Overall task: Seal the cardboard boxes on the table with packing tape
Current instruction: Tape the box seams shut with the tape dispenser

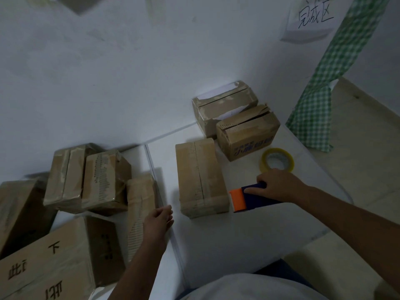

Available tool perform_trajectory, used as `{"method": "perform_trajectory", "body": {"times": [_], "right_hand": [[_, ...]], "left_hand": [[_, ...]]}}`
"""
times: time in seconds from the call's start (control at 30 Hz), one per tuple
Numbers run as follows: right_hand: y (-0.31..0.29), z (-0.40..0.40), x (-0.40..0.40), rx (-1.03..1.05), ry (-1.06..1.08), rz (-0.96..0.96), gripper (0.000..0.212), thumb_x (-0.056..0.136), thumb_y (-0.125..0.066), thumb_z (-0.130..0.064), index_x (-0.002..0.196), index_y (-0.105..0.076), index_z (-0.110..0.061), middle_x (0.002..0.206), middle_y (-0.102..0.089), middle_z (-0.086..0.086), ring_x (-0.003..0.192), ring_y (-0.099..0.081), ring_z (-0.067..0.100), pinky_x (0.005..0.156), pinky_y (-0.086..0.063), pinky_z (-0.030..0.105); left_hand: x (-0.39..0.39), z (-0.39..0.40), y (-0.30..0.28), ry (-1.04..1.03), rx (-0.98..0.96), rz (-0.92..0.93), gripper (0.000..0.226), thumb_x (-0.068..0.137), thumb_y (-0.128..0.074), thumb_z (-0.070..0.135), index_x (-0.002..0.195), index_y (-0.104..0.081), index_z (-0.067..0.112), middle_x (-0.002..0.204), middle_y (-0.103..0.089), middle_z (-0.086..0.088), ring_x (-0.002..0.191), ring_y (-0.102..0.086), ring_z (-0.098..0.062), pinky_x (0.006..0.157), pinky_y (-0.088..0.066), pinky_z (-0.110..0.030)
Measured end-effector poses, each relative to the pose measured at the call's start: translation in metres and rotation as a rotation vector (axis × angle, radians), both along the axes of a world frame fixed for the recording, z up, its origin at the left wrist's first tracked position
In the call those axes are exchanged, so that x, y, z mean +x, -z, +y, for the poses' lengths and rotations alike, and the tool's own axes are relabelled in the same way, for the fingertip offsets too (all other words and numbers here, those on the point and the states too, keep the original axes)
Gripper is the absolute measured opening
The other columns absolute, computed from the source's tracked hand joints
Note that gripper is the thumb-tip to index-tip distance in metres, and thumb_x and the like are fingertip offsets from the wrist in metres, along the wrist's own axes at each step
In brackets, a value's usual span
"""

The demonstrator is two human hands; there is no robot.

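Tape roll [277,162] sits just beyond right hand [278,184], boxes [246,132] behind.

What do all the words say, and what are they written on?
"完成区": handwritten on the white paper sign on the wall.
"下": printed on the big carton at lower left; the other black characters on it are cut off or too skewed to read.
Blue print on the side of the small box beside the tape roll: too blurred to read for certain.
Small dark marks on the carton's shadowed side: unreadable.
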State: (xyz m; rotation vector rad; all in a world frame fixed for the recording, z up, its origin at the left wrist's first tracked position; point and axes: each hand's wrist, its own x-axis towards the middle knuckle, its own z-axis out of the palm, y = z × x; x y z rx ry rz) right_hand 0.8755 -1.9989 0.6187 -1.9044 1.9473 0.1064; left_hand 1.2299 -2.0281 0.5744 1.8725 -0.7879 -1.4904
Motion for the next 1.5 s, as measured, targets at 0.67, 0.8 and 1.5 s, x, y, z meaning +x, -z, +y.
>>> {"method": "perform_trajectory", "body": {"times": [0.67,0.8,1.5], "right_hand": [[0.029,0.024,0.041,0.164,0.234,-0.006,0.066,0.082,-0.034,-0.081,0.07,-0.052,-0.019,0.068,-0.049,-0.002,0.06,-0.049,0.012,0.057,-0.04,0.029],[0.026,0.021,0.04,0.172,0.216,-0.005,0.066,0.083,-0.034,-0.08,0.074,-0.055,-0.018,0.07,-0.051,-0.001,0.064,-0.053,0.015,0.059,-0.042,0.03],[0.026,0.022,0.042,0.153,0.207,0.021,0.063,0.083,-0.035,-0.079,0.065,-0.045,-0.02,0.065,-0.046,-0.002,0.057,-0.046,0.013,0.053,-0.036,0.029]], "left_hand": [[-0.007,-0.03,0.003,0.4,-0.033,-0.311,0.052,0.082,-0.078,0.035,0.116,-0.053,0.005,0.104,-0.059,-0.01,0.086,-0.055,-0.014,0.066,-0.042,-0.023],[-0.005,-0.028,0.005,0.437,-0.018,-0.315,0.046,0.084,-0.074,0.043,0.111,-0.053,0.012,0.102,-0.059,-0.005,0.089,-0.056,-0.014,0.069,-0.044,-0.025],[-0.041,-0.053,-0.027,1.214,-0.787,-0.891,0.049,0.095,-0.059,0.016,0.143,-0.048,0.014,0.143,-0.051,-0.01,0.124,-0.053,-0.027,0.105,-0.043,-0.035]]}}
